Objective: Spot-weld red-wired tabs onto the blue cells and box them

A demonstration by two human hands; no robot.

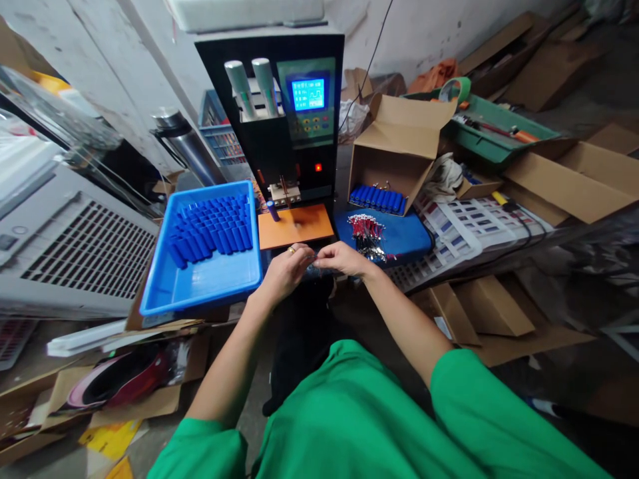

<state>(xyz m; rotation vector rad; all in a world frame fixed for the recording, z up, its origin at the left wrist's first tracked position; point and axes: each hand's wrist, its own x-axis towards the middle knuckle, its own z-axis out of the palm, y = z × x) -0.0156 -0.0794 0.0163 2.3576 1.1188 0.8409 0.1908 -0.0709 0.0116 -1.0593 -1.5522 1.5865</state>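
My left hand (pixel 289 268) and my right hand (pixel 343 259) meet at the front edge of the orange board (pixel 314 233). Fingertips of both are pinched together on something thin and small, which I cannot make out. One blue cylindrical battery cell (pixel 272 211) stands upright on the board, below the electrodes (pixel 284 191) of a black spot welder (pixel 269 150) with a lit screen. To the left, a blue tray (pixel 200 293) holds many blue cells. Right of the board, a bundle of red and black wire leads (pixel 367 234) lies on a blue surface (pixel 409 234).
An open cardboard box (pixel 394 143) with more blue cells stands right of the welder. Behind it is a green tray (pixel 492 143) with tools. A steel flask (pixel 187 146) stands behind the blue tray. Cardboard boxes (pixel 492 309) and a helmet (pixel 122 379) lie lower down.
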